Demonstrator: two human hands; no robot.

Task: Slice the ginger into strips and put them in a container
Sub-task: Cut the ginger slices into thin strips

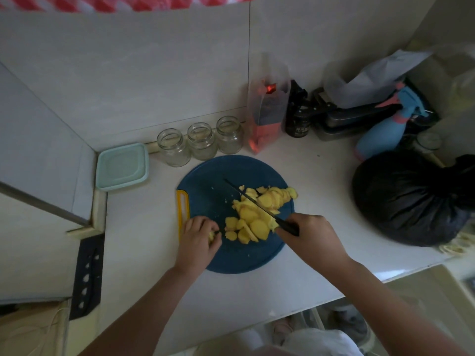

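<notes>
A pile of yellow ginger slices (257, 214) lies on a round blue cutting board (213, 183) with a yellow handle slot at its left. My right hand (311, 235) grips a black-handled knife (254, 201), whose blade lies across the pile and points up-left. My left hand (199, 240) rests at the board's left edge, fingers curled around a small ginger piece (211, 236). A pale green lidded container (122, 167) sits in the counter's far left corner, apart from both hands.
Three glass jars (200, 142) stand behind the board. A red-filled plastic bag (267, 111), dark bottle (297, 116), blue spray bottle (383, 132) and a tied black bag (408, 199) crowd the right. A black knife sheath (87, 276) lies left.
</notes>
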